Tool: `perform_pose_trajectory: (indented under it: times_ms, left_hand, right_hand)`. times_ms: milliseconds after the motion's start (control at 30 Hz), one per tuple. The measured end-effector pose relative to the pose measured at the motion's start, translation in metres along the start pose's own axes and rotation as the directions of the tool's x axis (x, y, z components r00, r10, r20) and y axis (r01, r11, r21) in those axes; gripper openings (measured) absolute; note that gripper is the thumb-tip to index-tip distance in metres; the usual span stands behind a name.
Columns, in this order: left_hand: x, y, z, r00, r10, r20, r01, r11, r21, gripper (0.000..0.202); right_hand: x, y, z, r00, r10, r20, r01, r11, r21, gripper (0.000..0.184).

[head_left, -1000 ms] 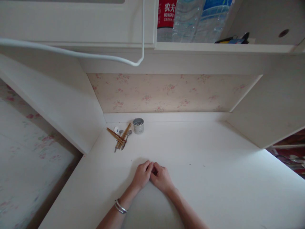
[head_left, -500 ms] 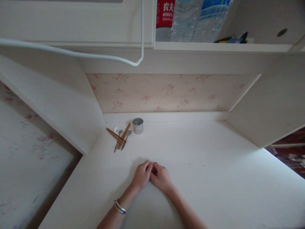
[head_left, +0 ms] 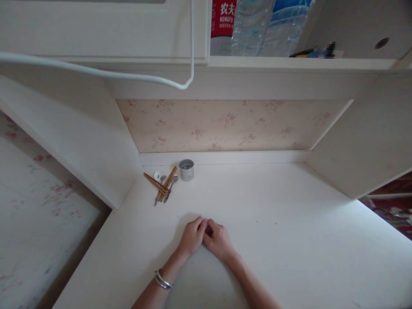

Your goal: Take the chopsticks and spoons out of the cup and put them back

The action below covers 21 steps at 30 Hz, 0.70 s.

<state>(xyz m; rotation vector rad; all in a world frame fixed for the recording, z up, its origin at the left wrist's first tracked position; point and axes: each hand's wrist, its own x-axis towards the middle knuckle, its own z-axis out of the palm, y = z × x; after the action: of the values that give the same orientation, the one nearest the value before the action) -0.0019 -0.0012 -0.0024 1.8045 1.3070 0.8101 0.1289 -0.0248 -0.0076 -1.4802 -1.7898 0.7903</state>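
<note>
My left hand [head_left: 192, 234] and my right hand [head_left: 218, 239] rest on the white desk with fingers curled in and knuckles touching. Both are closed, and no object shows in either; the undersides of the fingers are hidden. Farther back and to the left lies a loose pile of wooden chopsticks [head_left: 167, 183] crossed over metal spoons [head_left: 174, 179]. A white spoon [head_left: 157, 175] with a small blue mark lies at the pile's back edge. Just right of the pile a grey, perforated utensil holder [head_left: 186, 170] stands upright.
The white desk [head_left: 273, 257] has side panels left and right and a floral back wall [head_left: 225, 124]. Above hangs a shelf [head_left: 289, 63] with water bottles [head_left: 251, 28]. A white cable [head_left: 128, 75] dangles in front of the cabinet.
</note>
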Motion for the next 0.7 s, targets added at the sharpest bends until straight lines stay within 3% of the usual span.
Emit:
perform_pose_trajectory:
  times_ms: [700]
  left_hand:
    - [0.0008,-0.0011,0.0004,1.000,0.001,0.013,-0.001,1.000,-0.011,0.039]
  right_hand:
    - [-0.0010,0.0001,0.0007,1.000,0.003,-0.007,-0.003,1.000,-0.027,0.005]
